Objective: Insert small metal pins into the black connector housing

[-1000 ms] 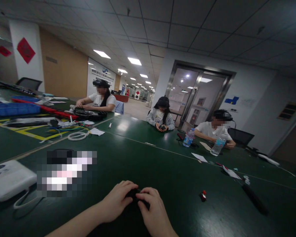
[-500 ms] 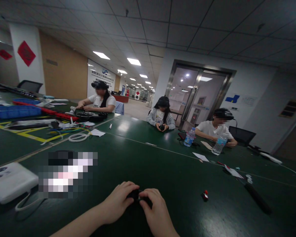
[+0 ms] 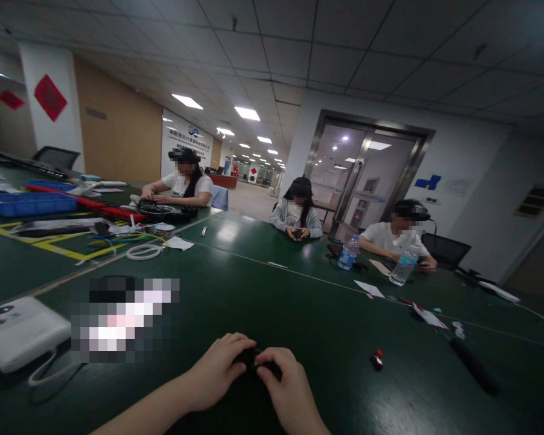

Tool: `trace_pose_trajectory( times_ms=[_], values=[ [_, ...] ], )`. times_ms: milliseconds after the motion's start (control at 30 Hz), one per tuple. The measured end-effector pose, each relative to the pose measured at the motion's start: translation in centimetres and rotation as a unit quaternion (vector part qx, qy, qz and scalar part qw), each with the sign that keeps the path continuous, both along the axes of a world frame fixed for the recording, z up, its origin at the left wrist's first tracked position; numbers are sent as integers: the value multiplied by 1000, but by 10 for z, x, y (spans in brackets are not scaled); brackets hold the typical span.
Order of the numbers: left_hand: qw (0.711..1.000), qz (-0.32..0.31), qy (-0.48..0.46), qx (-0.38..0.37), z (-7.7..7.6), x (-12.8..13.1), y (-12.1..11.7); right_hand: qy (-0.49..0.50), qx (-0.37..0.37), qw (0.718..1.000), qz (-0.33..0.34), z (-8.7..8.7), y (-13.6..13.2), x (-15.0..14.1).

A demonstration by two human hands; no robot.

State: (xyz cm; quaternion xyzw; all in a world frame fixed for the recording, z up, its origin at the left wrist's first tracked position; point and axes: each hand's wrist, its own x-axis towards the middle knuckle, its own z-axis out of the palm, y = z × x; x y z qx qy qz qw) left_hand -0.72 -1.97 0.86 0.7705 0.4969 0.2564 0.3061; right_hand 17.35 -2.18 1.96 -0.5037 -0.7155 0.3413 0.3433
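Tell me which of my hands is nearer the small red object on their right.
Right. Your right hand is left of the small red object, not touching it; your left hand is farther left.

The left hand (image 3: 220, 371) and right hand (image 3: 289, 380) grip a small dark object (image 3: 250, 360) between them (its shape mostly hidden) at the green surface (image 3: 199, 320). A small red-and-black item (image 3: 378, 360) lies to the right, a white device (image 3: 25, 335) far left. Across the surface sit three people (image 3: 296, 214), two plastic bottles (image 3: 349, 254) standing near the rightmost.
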Motion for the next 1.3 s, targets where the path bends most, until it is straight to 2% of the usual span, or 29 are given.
trace_pose_trajectory(
  times_ms=[133,467,733,1000,1300],
  values=[
    [1000,-3,-4,-4,3,0,-2,-8,8,1000,2,-2,1,0],
    [1000,-5,-1,1,-2,-1,0,-31,22,999,8,-1,-1,1],
    [1000,-5,17,11,-2,0,1,-98,39,994,13,2,0,1],
    [1000,1,14,11,1,0,-1,-117,28,993,11,-4,2,3],
    [1000,0,6,7,0,-1,0,-119,9,993,7,-4,3,5]
  ],
)
